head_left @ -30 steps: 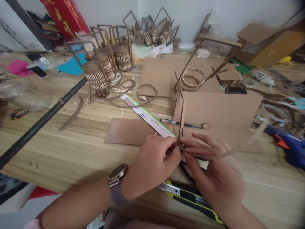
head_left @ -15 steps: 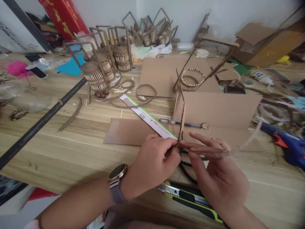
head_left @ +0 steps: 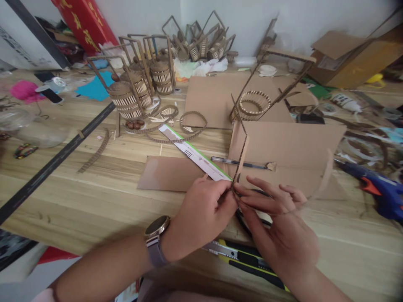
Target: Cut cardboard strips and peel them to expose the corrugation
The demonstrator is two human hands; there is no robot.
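A narrow corrugated cardboard strip (head_left: 243, 152) runs upright, its lower end pinched between the thumb and fingers of my left hand (head_left: 198, 216). My right hand (head_left: 285, 230) meets it at the same spot, thumb and forefinger closed on the strip while the other fingers spread out. A paler curved length of strip (head_left: 327, 170) arcs up behind the right fingers, blurred. The exact pinch point is hidden by the fingertips. Below the hands lies a yellow and black utility knife (head_left: 248, 258), partly covered by the right wrist. Dark loops (head_left: 244, 222) show between the hands.
Folded cardboard (head_left: 289, 144) with a pen (head_left: 233, 162) lies beyond the hands, near a small open basket (head_left: 255, 102). A blue glue gun (head_left: 374, 188) is at right. Lidded baskets (head_left: 126, 100) with tall handles stand back left. A white-and-green strip (head_left: 197, 153) points toward my hands.
My right hand has shifted left and closer to my left hand. The curved pale strip has swung more upright, and the upright strip's bend has moved slightly right.
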